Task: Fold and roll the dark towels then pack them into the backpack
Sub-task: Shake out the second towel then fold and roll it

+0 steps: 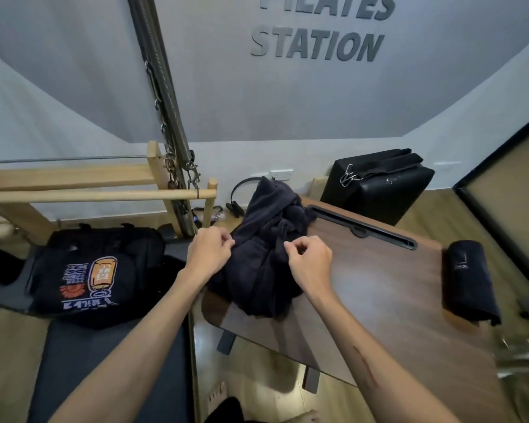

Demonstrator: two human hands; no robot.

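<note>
A crumpled dark towel [266, 251] lies in a heap on the left part of a small wooden table [379, 288]. My left hand [209, 251] pinches its left edge and my right hand [310, 257] pinches a fold near its middle. A second dark towel [471, 279], rolled up, rests at the table's right end. The black backpack [95, 270], with an orange and white print, lies on a dark padded bench to the left of the table.
A wooden frame with springs [171, 184] rises behind the backpack. A black box [379, 184] stands on the floor behind the table. A slot [364, 227] runs along the table's far edge. My bare feet [217, 395] are below.
</note>
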